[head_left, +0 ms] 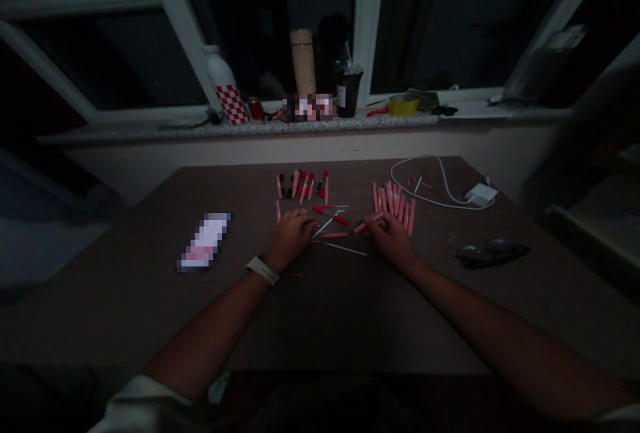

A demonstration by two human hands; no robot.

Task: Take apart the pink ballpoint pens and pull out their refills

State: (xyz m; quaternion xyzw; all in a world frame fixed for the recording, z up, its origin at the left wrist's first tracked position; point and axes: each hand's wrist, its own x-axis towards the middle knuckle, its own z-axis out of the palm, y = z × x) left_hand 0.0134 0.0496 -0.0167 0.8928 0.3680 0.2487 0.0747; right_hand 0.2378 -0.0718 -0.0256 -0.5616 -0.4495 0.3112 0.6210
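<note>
Two clusters of pink pen barrels lie on a brown table (125,300). One cluster (300,186) lies ahead of my left hand (295,238), mixed with dark and red pieces. The other (393,203) lies just beyond my right hand (390,240). My right hand's fingers close on a loose pink pen barrel (361,227), which sticks out to the left. Between my hands are a red pen part (340,220) and a thin white refill (345,248). My left fingers curl at the table near a thin refill (323,227); anything under them is hidden.
A white charger (480,194) and its looped cable (425,183) lie at the table's far right, with dark glasses (490,253) nearer. A blurred flat object (204,242) lies left. A stone windowsill (250,128) beyond holds a bottle (225,84), a cup and tape.
</note>
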